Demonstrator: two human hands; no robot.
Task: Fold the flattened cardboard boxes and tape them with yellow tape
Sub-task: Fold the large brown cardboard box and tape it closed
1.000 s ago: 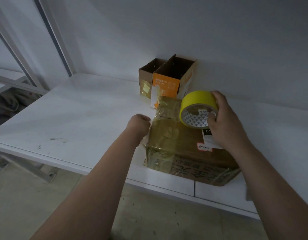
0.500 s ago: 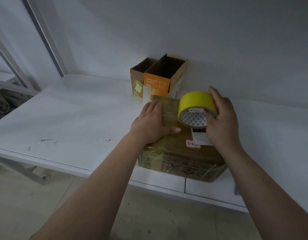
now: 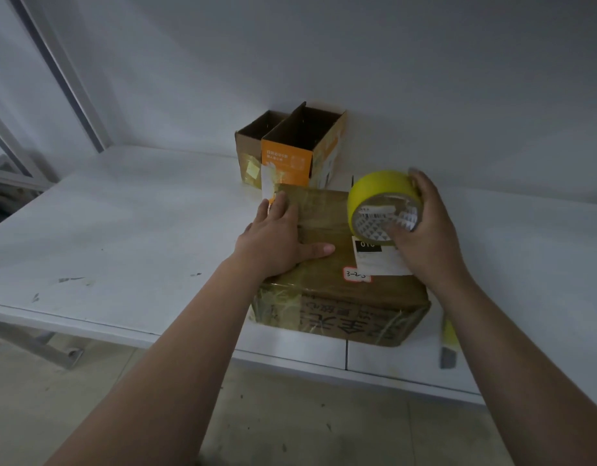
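**Left hand flat on the box, right hand holding the tape**

The closed cardboard box [image 3: 341, 297] sat at the front edge of the white table [image 3: 122, 230], with a white label [image 3: 374, 260] on its top. The left hand [image 3: 277, 243] lay flat on the box top, fingers straight and thumb spread. The right hand [image 3: 425, 237] gripped the yellow tape roll [image 3: 381, 200], fingers curled over its rim, over the box's far right part. An orange box [image 3: 287, 163] and a brown box [image 3: 248, 153] stood open behind, against the wall.
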